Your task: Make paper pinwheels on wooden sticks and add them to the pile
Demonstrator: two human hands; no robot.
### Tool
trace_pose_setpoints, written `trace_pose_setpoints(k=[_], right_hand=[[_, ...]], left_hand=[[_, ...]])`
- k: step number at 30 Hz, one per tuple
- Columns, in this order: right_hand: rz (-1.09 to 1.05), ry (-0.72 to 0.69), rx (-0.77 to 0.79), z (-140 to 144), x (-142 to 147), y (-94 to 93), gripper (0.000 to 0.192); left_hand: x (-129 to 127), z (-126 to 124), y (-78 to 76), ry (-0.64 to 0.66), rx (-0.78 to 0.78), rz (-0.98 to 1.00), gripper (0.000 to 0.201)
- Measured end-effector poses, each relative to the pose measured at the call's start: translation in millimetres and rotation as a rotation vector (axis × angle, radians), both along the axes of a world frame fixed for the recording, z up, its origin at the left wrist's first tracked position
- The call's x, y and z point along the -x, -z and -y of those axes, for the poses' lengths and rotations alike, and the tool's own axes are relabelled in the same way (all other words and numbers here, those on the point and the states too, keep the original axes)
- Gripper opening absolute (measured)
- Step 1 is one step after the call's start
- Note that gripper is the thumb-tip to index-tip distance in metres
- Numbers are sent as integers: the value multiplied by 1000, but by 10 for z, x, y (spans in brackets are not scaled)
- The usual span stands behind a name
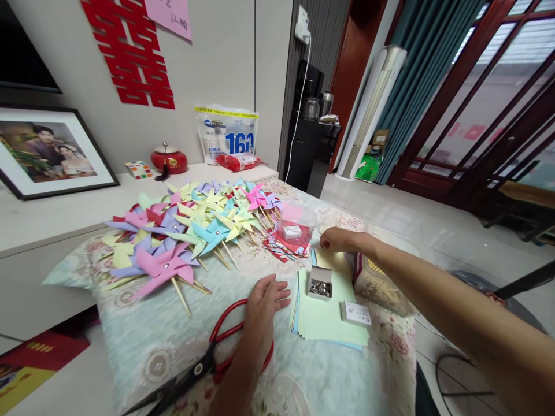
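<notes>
The left hand (266, 300) lies flat, palm down, fingers spread, on the cloth; it holds nothing. Its wrist is over the handles of the red scissors (217, 355). Just right of it is a stack of pale green paper sheets (325, 323), w/ a small open box of pins (320, 284) & a box lid (355, 312) on top. The right hand (336, 240) reaches beyond the stack, fingers curled near a clear plastic tub (297, 222); cannot tell if it grips sth. Left of and beyond the left hand lies a pile of paper pinwheels (191, 231).
</notes>
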State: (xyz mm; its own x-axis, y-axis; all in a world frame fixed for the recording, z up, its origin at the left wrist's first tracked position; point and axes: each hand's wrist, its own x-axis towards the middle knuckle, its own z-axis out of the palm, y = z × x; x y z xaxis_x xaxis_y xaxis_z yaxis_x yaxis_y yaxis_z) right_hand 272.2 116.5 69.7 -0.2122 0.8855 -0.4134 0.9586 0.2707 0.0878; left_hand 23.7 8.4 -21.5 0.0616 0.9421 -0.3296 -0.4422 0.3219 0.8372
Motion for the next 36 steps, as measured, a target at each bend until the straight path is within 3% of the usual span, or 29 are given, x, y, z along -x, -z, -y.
trace_pose_setpoints(k=[9,36], right_hand=[[3,3,-6,-96,-110,59,48],[-128,-18,8,-132,-298,106,39]], left_hand=[[-44,-51,60,-44,34,6,47],[-33,-34,21,-12,21,-11,37]])
